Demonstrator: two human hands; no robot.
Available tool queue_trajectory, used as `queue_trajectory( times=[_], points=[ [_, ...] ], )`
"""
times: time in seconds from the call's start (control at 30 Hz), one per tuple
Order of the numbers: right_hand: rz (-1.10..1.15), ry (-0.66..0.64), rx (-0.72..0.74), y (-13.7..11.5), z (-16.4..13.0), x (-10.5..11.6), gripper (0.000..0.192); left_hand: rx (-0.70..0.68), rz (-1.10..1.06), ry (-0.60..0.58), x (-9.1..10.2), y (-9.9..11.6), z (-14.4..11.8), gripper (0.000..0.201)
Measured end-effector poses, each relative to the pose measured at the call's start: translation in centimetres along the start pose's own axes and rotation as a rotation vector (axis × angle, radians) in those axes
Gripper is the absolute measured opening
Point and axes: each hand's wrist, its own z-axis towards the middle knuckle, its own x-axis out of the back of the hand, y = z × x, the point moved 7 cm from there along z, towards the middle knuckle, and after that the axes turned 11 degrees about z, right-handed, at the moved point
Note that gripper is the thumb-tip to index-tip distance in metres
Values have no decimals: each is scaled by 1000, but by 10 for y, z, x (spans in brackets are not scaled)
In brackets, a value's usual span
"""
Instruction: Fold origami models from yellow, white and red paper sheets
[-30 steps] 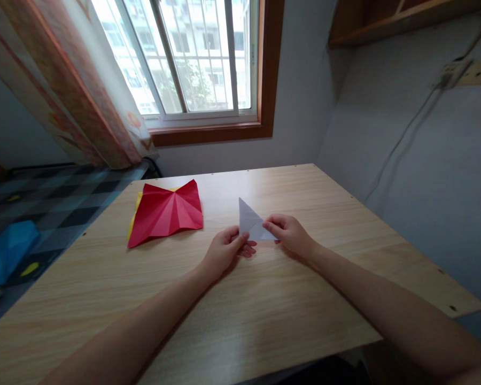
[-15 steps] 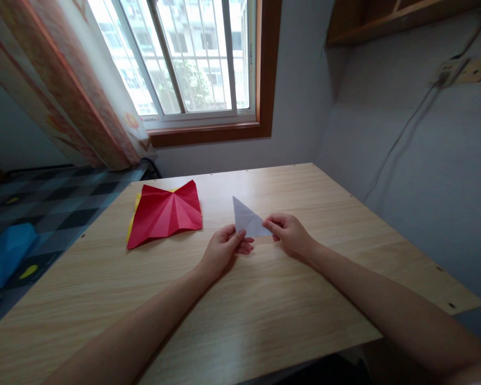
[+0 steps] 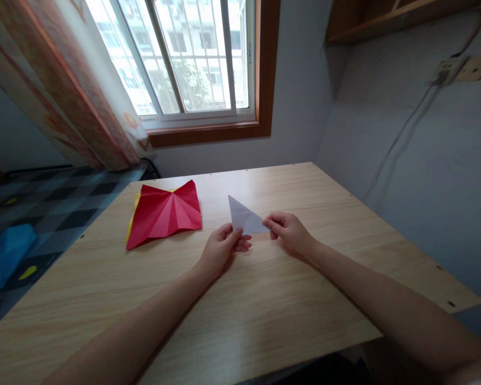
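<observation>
A white sheet of paper folded into a triangle (image 3: 245,216) is held between both hands above the wooden table (image 3: 288,299). Its tall point rises at the left, and creases show across its face. My left hand (image 3: 223,245) pinches the lower left corner, thumb in front and the other fingers behind and below. At the right corner, my right hand (image 3: 287,230) grips the tip between thumb and curled fingers. A creased red sheet of paper (image 3: 168,216) lies to the left of the hands, with a yellow sheet (image 3: 136,206) partly showing beneath it.
Beyond the table's left edge is a checked surface (image 3: 64,206) with blue paper (image 3: 12,248) on it. A window (image 3: 196,69) and a patterned curtain (image 3: 76,80) are at the back. A cable (image 3: 401,136) runs down the right wall from a socket.
The folded white paper has shifted slightly left and turned a little, its creased face now more spread to view. My left hand has moved slightly left with it; both hands keep their hold.
</observation>
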Motion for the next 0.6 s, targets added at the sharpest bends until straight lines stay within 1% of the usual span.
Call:
queue_trajectory(
  times=[0.23,0.37,0.5,0.6],
  points=[
    [-19,9,45,-7,1,3,42,3,-8,16,2,1,1,33],
    [-5,31,32,-2,2,5,37,8,-35,37,4,0,3,29],
    [-37,54,32,3,2,6,34,12,-51,38,4,-1,2,26],
    [-47,47,30,4,3,6,33,17,-63,43,3,-1,2,23]
  ],
)
